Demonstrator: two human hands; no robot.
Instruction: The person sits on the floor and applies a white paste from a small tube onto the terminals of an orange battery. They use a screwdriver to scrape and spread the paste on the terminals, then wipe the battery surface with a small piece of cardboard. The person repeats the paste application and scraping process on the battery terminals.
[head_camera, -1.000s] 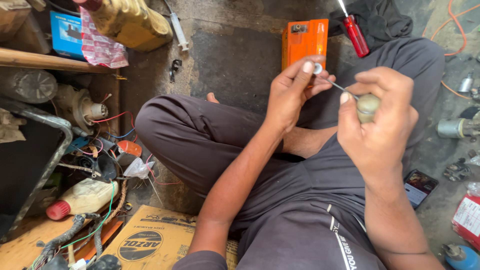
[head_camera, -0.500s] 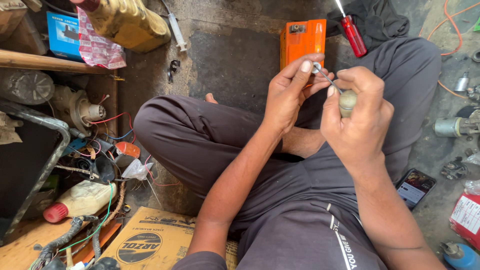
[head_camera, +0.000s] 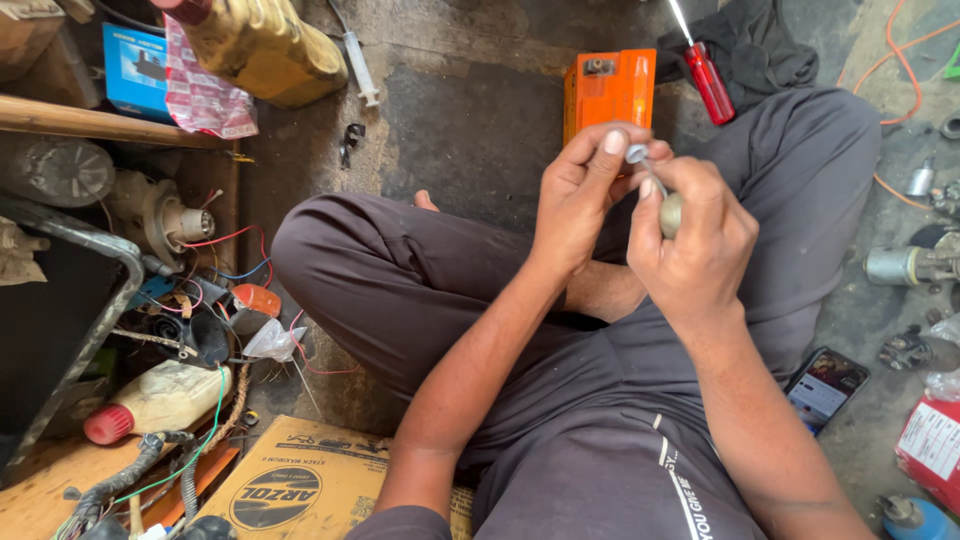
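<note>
Above the lap, left hand (head_camera: 575, 205) pinches a small metal part (head_camera: 636, 153); right hand (head_camera: 695, 240) fists a screwdriver (head_camera: 668, 212). Steady both wrists.

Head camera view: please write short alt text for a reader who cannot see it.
A seated person's left hand pinches a small metal part while the right hand holds a screwdriver to it, above an orange box on the floor.

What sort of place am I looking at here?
Probably a small repair workshop, worked from the floor: a red screwdriver, loose wiring and motor parts lie around on the concrete floor.
</note>
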